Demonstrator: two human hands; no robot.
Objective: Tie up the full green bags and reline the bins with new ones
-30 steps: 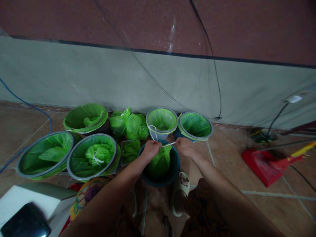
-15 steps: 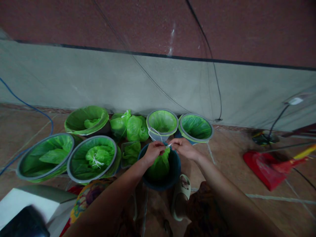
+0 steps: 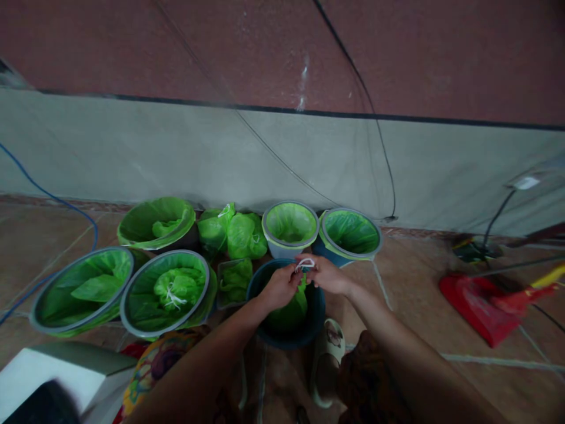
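Observation:
A dark blue bin point(image 3: 312, 321) stands on the floor just in front of me with a green plastic bag point(image 3: 289, 311) inside it. Both my hands meet over its far rim. My left hand point(image 3: 279, 287) is closed on the gathered top of the bag. My right hand point(image 3: 325, 274) pinches the bag's white drawstring point(image 3: 305, 263), which loops between the two hands.
Several grey-rimmed bins lined with green bags point(image 3: 165, 291) point(image 3: 290, 227) point(image 3: 350, 232) stand along the wall, with tied green bags point(image 3: 232, 232) between them. A red dustpan point(image 3: 474, 306) lies at right, cables hang on the wall, and a sandalled foot point(image 3: 325, 359) is beside the blue bin.
My hands, which held the drawstring stretched apart, have come together over the bag, and the string now loops between them. The view tilted slightly up.

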